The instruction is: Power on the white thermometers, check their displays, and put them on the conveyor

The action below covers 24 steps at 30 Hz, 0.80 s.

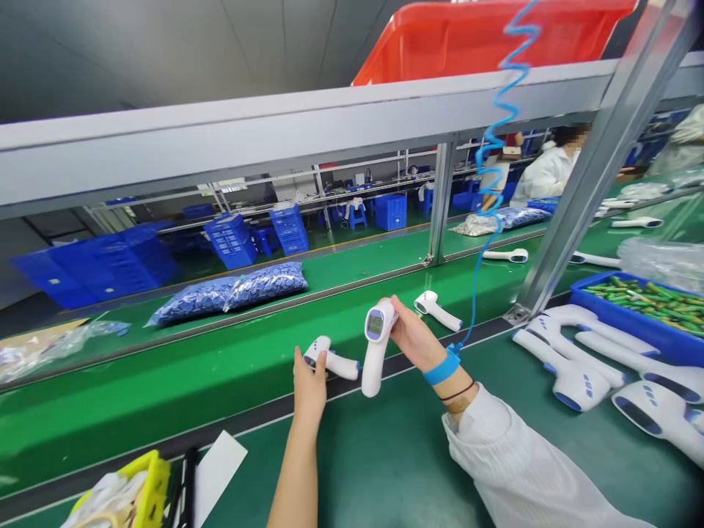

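My right hand (413,336) grips a white infrared thermometer (375,352) by its head. Its small screen faces me and its handle hangs down. A blue wrist strap (441,368) circles my right wrist, joined to a coiled blue cord (491,165). To the left, my left hand (309,381) has thumb and fingers round the head of a second infrared thermometer (342,365), whose handle points right over the belt's near edge. Just beyond my right hand, another infrared thermometer (437,311) lies on the green conveyor belt (220,374).
Several thermometers (577,374) lie on the bench at right, beside a blue tray (674,345) of green parts. A yellow basket (155,488) stands at lower left. Bags of blue pieces (264,286) lie beyond the belt. A metal post (594,154) rises at right; a co-worker (544,176) sits behind.
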Motion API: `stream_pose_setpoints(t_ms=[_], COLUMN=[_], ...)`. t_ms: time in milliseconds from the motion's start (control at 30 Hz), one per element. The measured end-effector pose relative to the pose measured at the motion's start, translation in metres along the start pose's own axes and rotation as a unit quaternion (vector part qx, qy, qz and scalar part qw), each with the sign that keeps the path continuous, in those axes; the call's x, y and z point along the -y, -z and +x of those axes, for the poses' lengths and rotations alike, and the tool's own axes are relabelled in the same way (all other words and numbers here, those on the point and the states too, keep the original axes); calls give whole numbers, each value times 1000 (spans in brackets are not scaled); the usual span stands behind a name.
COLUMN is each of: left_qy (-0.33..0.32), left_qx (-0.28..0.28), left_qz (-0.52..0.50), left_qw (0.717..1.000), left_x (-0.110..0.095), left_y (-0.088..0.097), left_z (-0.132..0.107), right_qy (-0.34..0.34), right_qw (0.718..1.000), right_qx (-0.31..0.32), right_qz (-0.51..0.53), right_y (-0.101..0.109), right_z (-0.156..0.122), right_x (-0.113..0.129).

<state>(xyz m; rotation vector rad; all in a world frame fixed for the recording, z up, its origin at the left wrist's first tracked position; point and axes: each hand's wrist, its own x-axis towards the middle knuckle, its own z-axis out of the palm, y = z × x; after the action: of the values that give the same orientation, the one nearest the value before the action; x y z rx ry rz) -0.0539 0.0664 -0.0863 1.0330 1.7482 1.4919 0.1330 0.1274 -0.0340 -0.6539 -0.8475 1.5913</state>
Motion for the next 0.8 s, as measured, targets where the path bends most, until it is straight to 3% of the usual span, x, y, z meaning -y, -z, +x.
stream_pose_setpoints(t_ms=[67,200,233,367,533,800], left_qy=[-25,-91,-113,-166,-129,-156], left_qx=[28,204,219,172,162,156], left_qz=[-11,-78,-80,-30,-62,-90], left_qw=[999,972,966,971,976,971], left_x=[-7,-42,-50,-71,-79,-85], left_y=[-3,-13,-15,-16,-12,-9], left_z=[-9,-46,-55,-75,-80,-89], right_qy=[-5,-13,-16,-11,-5,-19], right_qw=[1000,998,998,994,985,984], right_qx=[9,51,65,104,167,151], right_qz=[-3,-18,-21,-5,52,97], right_y=[-7,-21,-24,-33,-32,-32], right_z=[-4,-17,-21,-33,-36,-37], right_x=[-4,-9,-10,-10,-11,-12])
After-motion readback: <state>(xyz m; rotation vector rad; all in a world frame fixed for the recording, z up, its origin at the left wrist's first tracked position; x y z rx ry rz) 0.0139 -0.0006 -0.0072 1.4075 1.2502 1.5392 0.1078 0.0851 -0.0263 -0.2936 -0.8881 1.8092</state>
